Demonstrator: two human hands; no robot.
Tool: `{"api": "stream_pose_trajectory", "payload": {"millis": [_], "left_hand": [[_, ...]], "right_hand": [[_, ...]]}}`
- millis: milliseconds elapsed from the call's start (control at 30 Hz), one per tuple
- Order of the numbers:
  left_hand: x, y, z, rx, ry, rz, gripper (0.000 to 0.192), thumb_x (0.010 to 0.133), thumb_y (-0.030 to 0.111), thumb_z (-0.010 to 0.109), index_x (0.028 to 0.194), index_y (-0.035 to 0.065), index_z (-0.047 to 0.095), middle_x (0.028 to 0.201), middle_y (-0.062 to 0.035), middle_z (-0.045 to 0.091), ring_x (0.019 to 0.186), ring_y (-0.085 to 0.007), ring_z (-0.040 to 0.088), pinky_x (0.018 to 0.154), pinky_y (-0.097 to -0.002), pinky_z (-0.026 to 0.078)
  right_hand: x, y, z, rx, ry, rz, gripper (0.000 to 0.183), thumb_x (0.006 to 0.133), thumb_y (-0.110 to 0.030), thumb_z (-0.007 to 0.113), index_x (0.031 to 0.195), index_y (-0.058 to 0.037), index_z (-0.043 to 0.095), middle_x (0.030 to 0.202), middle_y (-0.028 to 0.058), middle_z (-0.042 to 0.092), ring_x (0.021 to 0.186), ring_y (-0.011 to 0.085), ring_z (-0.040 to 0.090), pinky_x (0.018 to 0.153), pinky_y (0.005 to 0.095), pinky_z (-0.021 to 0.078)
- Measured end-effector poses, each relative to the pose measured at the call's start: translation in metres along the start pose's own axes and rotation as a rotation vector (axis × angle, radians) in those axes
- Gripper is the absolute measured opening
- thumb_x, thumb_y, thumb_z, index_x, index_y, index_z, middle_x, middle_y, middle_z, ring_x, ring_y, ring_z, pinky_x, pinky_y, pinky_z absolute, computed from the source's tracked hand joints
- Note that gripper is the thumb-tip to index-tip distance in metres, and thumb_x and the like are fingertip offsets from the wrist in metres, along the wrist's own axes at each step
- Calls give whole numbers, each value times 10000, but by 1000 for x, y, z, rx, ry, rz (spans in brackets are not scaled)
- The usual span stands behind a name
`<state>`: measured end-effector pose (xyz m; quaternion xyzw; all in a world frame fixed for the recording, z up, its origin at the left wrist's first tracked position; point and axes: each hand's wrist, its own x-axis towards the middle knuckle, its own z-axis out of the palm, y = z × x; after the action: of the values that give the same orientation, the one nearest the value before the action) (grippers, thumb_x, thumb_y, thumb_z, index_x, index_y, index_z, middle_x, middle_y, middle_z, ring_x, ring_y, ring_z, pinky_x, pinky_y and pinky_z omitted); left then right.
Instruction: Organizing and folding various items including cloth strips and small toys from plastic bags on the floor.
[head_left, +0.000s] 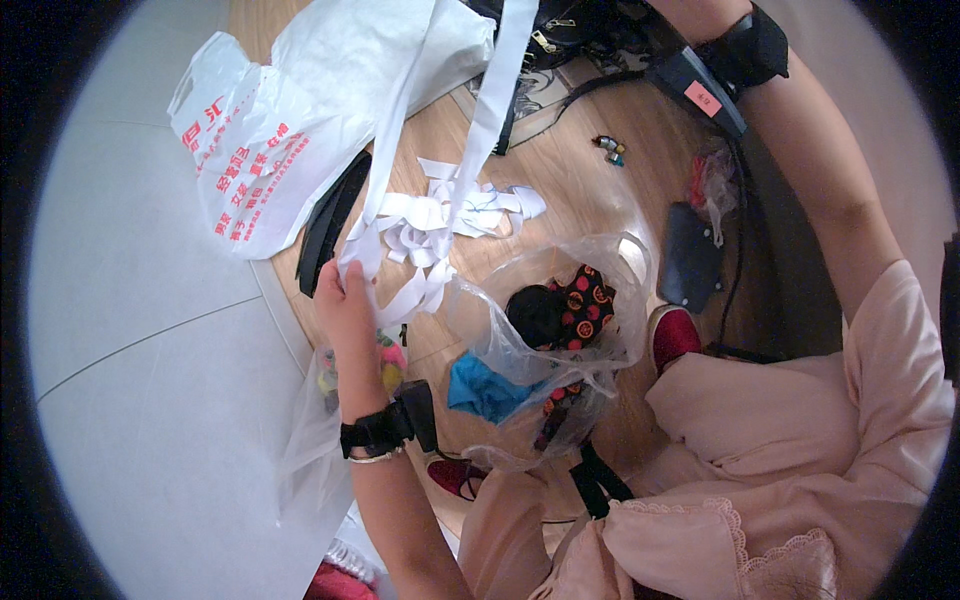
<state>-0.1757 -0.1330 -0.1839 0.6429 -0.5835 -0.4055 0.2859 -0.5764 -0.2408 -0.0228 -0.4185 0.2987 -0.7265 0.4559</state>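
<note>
My left hand (346, 304) pinches a flat white ribbon (384, 154) between thumb and fingers. Two lengths of it run upward past the top edge of the view. Under them, more white ribbon (420, 225) lies in a loose, tangled heap on the wood-grain surface. Folded black strips (330, 225) lie just beyond my left hand. My right hand is out of view past the top edge; only its forearm and strapped wrist (742, 49) show. Nearer me, an open clear plastic bag (480, 300) holds a round black item (536, 316) and dark fruit-print fabric (589, 307).
A white printed plastic bag (247, 165) stands at upper left. Blue cloth (487, 386) lies by the clear bag. Small metallic pieces (611, 148), a dark pouch (690, 255) and a black cable (739, 247) are on the right. Red shoes (673, 337) flank the clear bag.
</note>
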Motion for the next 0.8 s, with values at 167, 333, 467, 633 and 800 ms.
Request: {"api": "stream_pose_trajectory", "payload": {"millis": [167, 333, 467, 633, 800], "left_hand": [[0, -12, -7, 176, 29, 26, 121, 876, 93, 531, 929, -7, 571, 789, -26, 595, 679, -90, 521, 620, -246, 414], [-15, 19, 11, -552, -103, -27, 174, 832, 17, 532, 1003, -2, 560, 898, -29, 608, 805, -90, 560, 740, -233, 434], [-24, 53, 12, -539, -238, -16, 211, 814, -14, 523, 1021, 8, 551, 936, -25, 600, 869, -83, 553, 784, -210, 414], [-27, 73, 14, -583, -319, -81, 123, 858, 81, 526, 955, 19, 568, 904, -12, 595, 818, -69, 529, 725, -208, 404], [-35, 65, 15, -604, -115, -215, 202, 909, 229, 536, 870, 41, 599, 804, 10, 583, 714, -59, 503, 665, -212, 386]], "right_hand": [[-20, 6, -16, 104, -319, 164, 230, 857, -104, 422, 720, 3, 573, 778, 109, 587, 753, 230, 549, 739, 293, 449], [-95, 62, -8, -1122, -1451, 611, 296, 885, -268, 533, 970, 5, 609, 948, 107, 614, 852, 209, 583, 743, 336, 487], [-133, 98, 18, -1122, -1103, 247, 349, 827, -255, 627, 1067, -5, 584, 1060, 189, 580, 1006, 315, 552, 871, 368, 436], [-131, 106, 59, -863, -1003, 52, 269, 839, -221, 616, 1020, -25, 581, 919, 148, 615, 884, 283, 594, 797, 351, 466], [-111, 112, 38, -791, -939, 222, 229, 838, -208, 589, 956, -15, 631, 815, 132, 661, 724, 186, 652, 696, 335, 512]]}}
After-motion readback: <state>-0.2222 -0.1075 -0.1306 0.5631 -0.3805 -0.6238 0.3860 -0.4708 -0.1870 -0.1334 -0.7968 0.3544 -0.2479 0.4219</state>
